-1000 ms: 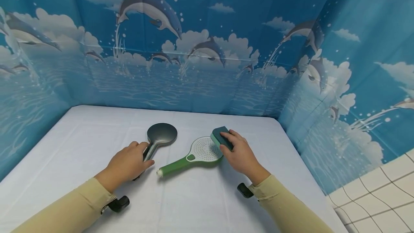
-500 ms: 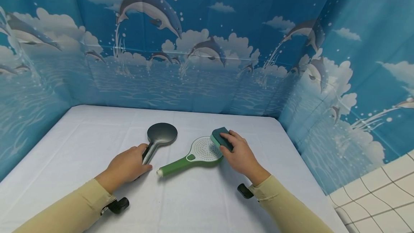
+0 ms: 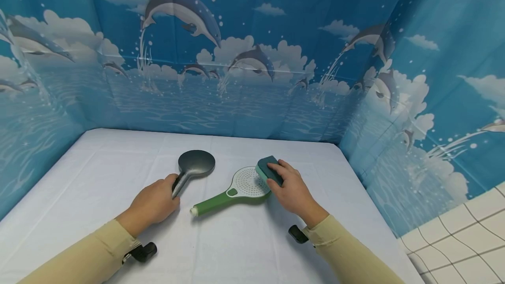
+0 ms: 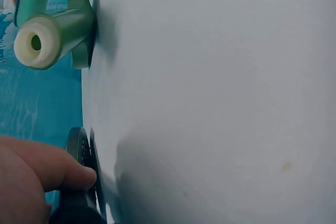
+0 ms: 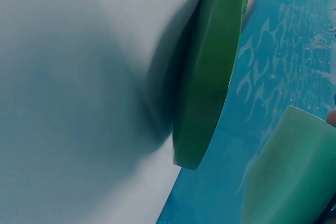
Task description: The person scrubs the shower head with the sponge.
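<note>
My left hand (image 3: 154,200) grips the handle of a dark grey shower head (image 3: 197,162), whose round head lies beyond the fingers, smooth back up; the fingers hide the lower handle. The left wrist view shows the thumb along that handle, close over the white cloth. My right hand (image 3: 293,191) holds a two-layer sponge (image 3: 266,168), dark teal above and light green (image 5: 294,166) below. It overlaps the right edge of a green shower head (image 3: 215,204), whose white nozzle face points up. Its pale threaded end (image 4: 38,43) points toward my left hand.
A white cloth (image 3: 232,249) covers the table. Behind and on both sides hangs a blue dolphin-print curtain (image 3: 252,113), with white tiles (image 3: 469,231) at the lower right. A black wrist-worn device (image 3: 144,252) sits under each sleeve.
My left thumb has drawn in from the side toward the grey handle, and the grey shower head has shifted slightly left. The right hand, sponge and green shower head look almost the same.
</note>
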`<move>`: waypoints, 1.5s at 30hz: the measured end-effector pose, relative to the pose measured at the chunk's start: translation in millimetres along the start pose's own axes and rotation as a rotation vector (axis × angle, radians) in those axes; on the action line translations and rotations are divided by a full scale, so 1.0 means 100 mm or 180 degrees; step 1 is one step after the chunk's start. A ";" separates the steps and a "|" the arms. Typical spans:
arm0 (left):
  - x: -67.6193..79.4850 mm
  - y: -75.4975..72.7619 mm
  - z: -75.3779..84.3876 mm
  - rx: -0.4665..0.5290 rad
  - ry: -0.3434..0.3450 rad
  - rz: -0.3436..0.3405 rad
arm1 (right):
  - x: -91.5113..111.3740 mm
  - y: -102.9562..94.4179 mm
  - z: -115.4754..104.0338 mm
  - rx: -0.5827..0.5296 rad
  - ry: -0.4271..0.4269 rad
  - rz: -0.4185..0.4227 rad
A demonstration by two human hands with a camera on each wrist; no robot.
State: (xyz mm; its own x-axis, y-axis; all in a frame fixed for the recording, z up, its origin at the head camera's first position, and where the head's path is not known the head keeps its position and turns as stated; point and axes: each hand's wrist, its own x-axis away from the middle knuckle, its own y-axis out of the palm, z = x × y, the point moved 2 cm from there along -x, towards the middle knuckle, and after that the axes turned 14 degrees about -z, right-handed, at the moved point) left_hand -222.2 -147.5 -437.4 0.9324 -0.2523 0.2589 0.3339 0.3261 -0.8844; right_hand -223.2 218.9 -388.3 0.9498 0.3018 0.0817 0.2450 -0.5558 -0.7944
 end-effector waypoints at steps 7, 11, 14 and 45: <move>-0.01 -0.05 -0.02 0.0197 0.0015 0.0019 | 0.01 0.00 -0.02 -0.0002 -0.0021 -0.0007; -0.02 -0.07 -0.05 0.0312 0.0002 0.0031 | 0.02 0.01 -0.04 -0.0012 -0.0047 0.0000; -0.03 -0.09 -0.07 0.0409 0.0014 0.0027 | 0.04 0.01 -0.05 -0.0038 -0.0066 0.0000; 0.09 -0.24 0.62 0.2010 0.0572 -0.0186 | 0.13 0.08 -0.34 -0.0243 -0.0617 0.0727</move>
State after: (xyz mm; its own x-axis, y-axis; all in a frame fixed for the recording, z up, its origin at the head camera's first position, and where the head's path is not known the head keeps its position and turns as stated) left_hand -213.1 -101.8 -389.5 0.8908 -0.4162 0.1822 0.4514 0.7652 -0.4590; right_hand -202.5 191.8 -373.6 0.9290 0.3005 -0.2159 0.0503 -0.6808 -0.7308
